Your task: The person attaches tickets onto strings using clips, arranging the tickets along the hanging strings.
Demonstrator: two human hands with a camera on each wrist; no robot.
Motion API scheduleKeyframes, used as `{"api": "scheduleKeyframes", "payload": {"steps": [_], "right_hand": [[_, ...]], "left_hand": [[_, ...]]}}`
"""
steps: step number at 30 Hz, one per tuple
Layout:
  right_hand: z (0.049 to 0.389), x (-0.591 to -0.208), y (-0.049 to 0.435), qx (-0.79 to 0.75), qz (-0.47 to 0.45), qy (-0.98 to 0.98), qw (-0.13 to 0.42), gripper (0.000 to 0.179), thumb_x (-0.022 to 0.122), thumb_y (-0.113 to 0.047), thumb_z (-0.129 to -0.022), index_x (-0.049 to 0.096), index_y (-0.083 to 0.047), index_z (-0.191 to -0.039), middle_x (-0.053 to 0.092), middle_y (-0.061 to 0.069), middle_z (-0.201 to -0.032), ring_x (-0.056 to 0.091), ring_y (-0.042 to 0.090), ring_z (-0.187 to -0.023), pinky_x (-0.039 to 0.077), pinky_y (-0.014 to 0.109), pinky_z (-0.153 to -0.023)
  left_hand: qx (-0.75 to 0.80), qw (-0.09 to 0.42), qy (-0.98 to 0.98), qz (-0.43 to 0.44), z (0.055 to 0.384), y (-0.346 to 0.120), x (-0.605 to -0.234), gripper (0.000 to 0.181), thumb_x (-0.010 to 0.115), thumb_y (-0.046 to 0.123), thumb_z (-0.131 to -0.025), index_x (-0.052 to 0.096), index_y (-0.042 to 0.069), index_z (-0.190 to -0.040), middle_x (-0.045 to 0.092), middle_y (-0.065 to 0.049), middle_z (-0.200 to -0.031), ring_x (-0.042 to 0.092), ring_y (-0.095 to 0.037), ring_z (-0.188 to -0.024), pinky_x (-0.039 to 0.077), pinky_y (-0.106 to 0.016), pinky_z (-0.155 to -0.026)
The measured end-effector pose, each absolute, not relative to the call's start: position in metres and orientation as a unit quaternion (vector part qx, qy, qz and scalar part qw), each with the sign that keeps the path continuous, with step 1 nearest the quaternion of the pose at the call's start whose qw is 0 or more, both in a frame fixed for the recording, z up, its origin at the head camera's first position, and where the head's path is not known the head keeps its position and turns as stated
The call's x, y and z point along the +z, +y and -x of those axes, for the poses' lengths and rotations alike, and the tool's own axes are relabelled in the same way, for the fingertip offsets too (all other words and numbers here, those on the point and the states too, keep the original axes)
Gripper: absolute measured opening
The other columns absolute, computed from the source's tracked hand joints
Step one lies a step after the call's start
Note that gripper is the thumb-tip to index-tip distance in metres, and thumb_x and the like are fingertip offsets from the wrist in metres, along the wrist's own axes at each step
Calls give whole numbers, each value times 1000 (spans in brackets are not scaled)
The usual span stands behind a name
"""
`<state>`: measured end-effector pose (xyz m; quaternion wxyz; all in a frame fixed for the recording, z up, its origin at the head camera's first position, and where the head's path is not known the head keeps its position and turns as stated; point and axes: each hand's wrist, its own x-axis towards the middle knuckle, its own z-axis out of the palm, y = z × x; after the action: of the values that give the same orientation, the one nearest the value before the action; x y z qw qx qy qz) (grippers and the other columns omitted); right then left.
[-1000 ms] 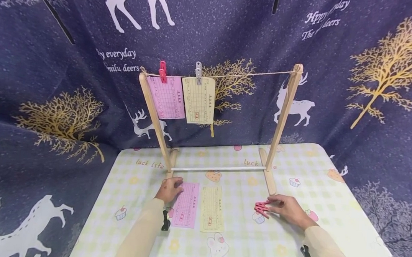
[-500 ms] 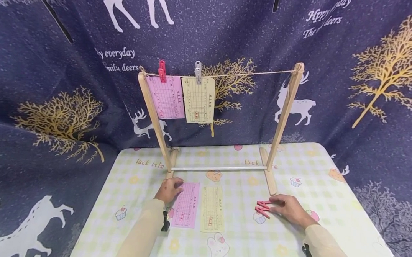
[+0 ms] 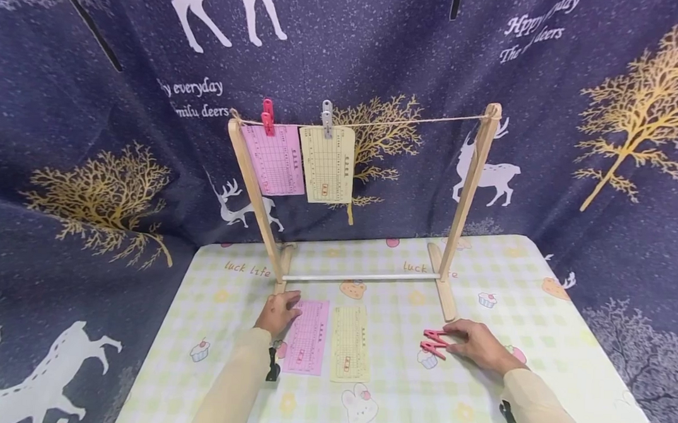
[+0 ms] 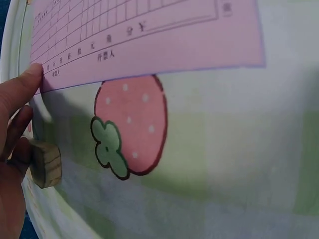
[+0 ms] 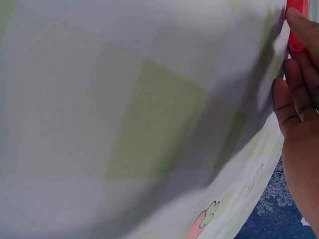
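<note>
In the head view my left hand [image 3: 276, 315] is at the left edge of a pink form slip [image 3: 309, 333] lying on the table. The left wrist view has the thumb tip on the corner of that slip, with the other fingers bent beside a wooden foot's end [image 4: 46, 167]. A yellow form slip [image 3: 351, 344] lies parallel to the pink one. On the right, my right hand [image 3: 478, 345] has thumb and forefinger at the ends of two red clothespins [image 3: 434, 346]. In the right wrist view the thumb overlaps a red clothespin [image 5: 297, 46], pinching it against the forefinger.
A wooden rack [image 3: 469, 192] with a string [image 3: 417, 121] stands behind the slips. On the string hang a pink slip [image 3: 278, 165] under a red clothespin [image 3: 268, 119] and a yellow slip [image 3: 328, 167] under a grey clothespin [image 3: 327, 119]. A white crossbar [image 3: 364, 277] joins the rack's feet.
The two red clothespins have turned slightly at my right fingertips and now lie more evenly side by side. My left hand and the slips have stayed put.
</note>
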<state>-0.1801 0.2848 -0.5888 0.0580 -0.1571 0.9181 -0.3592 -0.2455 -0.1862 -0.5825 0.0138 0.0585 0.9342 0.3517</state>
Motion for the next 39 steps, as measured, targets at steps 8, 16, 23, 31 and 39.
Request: {"api": "scheduleKeyframes", "payload": {"steps": [8, 16, 23, 31, 39], "right_hand": [[180, -588, 289, -351, 179, 918, 49, 35, 81, -9, -80, 71, -1, -112, 69, 17, -114, 64, 40, -108, 50, 53, -92], [180, -588, 294, -365, 198, 908, 57, 37, 82, -12, -81, 70, 1, -113, 72, 12, -108, 68, 30, -99, 56, 37, -84], [180, -588, 295, -378, 196, 903, 48, 37, 82, -11, -79, 70, 2, -111, 72, 12, -105, 69, 26, -95, 56, 35, -82], [182, -584, 293, -393, 185, 899, 52, 34, 81, -9, -80, 71, 1, -111, 73, 12, -105, 68, 21, -94, 56, 31, -81], [182, -581, 292, -403, 174, 896, 63, 35, 79, -13, -84, 69, 1, -115, 72, 11, -108, 67, 23, -98, 56, 31, -83]], "left_hand": [[357, -5, 931, -74, 245, -188, -590, 39, 76, 0, -85, 68, -1, -123, 72, -14, -113, 69, -29, -106, 48, -46, -99], [357, -30, 929, -91, 243, -189, -595, 35, 75, -1, -86, 69, -1, -120, 72, -15, -112, 68, -31, -108, 50, -45, -97], [356, -43, 929, -93, 242, -188, -596, 31, 74, -2, -86, 70, -3, -117, 74, -14, -108, 68, -32, -108, 51, -45, -95], [356, -21, 931, -75, 249, -191, -589, 32, 76, -3, -83, 69, -1, -114, 72, -14, -108, 68, -30, -100, 54, -44, -89], [339, 35, 935, -95, 265, -191, -583, 22, 76, -7, -82, 71, 2, -102, 69, -8, -97, 65, -23, -93, 54, -42, -86]]}}
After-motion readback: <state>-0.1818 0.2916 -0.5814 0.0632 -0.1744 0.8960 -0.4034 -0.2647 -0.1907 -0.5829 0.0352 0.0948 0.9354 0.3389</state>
